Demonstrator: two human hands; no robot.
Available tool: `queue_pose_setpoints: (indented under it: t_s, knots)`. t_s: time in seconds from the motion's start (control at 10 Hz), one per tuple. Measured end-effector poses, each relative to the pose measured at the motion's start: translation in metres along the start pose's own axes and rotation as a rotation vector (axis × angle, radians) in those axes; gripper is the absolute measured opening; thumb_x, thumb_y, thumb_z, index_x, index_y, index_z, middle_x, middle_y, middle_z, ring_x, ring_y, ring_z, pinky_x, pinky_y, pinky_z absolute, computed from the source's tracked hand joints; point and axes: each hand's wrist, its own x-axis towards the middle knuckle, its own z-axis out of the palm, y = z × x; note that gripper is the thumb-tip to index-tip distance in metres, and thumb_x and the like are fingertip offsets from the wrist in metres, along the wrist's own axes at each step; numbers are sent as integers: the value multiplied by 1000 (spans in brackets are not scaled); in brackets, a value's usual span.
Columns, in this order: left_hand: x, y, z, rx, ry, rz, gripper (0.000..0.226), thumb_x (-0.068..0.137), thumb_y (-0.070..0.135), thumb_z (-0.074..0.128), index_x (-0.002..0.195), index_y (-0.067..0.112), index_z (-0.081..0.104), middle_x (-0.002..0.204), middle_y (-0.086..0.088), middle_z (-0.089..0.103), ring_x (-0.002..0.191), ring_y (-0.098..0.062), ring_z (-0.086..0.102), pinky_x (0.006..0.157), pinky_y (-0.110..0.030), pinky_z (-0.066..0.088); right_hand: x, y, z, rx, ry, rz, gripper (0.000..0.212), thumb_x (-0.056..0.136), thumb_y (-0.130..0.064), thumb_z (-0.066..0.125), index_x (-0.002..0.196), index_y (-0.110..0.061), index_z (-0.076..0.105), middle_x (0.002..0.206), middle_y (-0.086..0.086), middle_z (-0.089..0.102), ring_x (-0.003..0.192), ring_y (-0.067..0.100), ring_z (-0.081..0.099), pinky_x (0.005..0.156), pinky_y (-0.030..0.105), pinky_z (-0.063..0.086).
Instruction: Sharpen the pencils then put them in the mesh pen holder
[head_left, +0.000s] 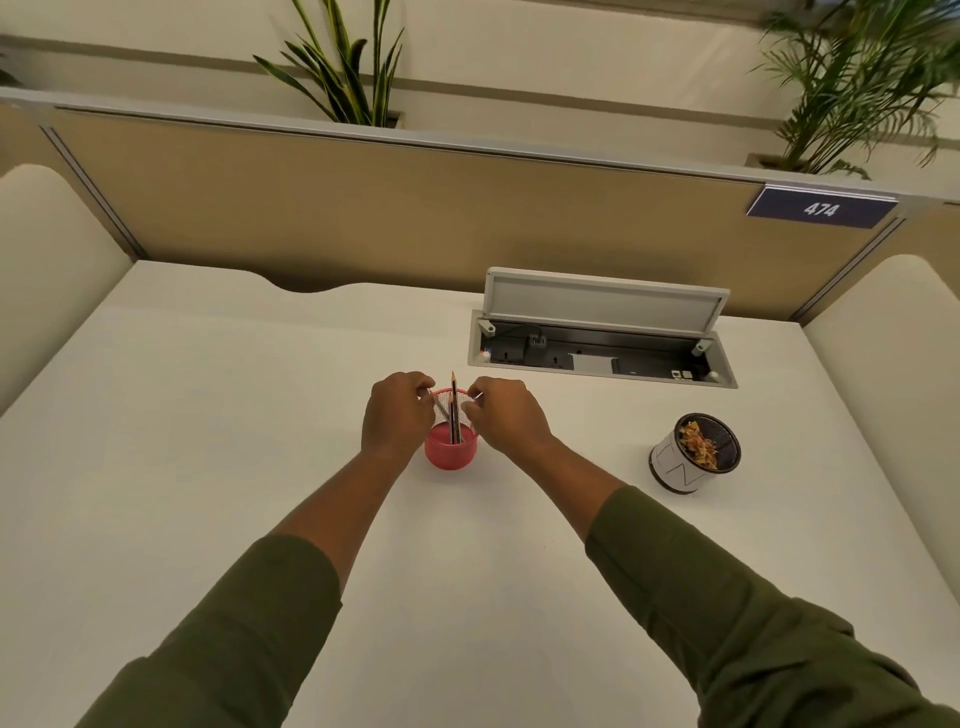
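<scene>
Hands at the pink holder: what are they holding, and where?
Both hands, left and right, grip the pink mesh pen holder by opposite sides of its rim. The pencils standing inside are not held.

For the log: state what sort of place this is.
Probably an office workstation: a tan fabric partition carries a desk number plate reading 474, and the white desk has a flip-up power socket box. Potted plants stand behind the partition.
</scene>
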Motion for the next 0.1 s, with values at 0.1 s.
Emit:
queue_pose_setpoints:
  t_s: [0.1]
  knots:
    - [-5,8,-4,73,14,3,28,86,14,60,114,13,66,114,-8,68,102,-23,63,84,-32,49,-8,8,-11,-19,48,32,32,92,-30,58,119,-15,64,112,8,70,97,24,66,85,37,55]
